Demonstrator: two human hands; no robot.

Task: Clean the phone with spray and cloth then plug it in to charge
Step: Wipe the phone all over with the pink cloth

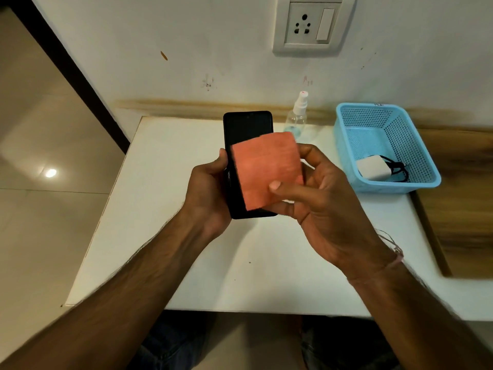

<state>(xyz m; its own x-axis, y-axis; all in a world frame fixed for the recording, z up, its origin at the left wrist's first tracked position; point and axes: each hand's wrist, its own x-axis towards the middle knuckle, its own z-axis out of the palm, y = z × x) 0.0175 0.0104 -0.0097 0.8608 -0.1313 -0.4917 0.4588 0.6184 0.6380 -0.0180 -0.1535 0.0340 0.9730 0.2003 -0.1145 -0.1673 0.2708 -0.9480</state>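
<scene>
My left hand (206, 188) grips a black phone (246, 126) by its lower left edge, screen up, above the white table (165, 236). An orange cloth (266, 168) lies over the lower right of the screen, pinched between the thumb and fingers of my right hand (320, 206). A small clear spray bottle (296, 116) stands upright at the back of the table, behind the phone. A white charger (372, 168) with a black cable (398, 169) lies in the blue basket (346, 121). A white wall socket (313, 24) with a switch sits above.
The blue basket stands on the table's right side, near the wall. A wooden surface (458, 198) adjoins the table on the right. Tiled floor (48, 156) lies to the left, beyond the table's edge.
</scene>
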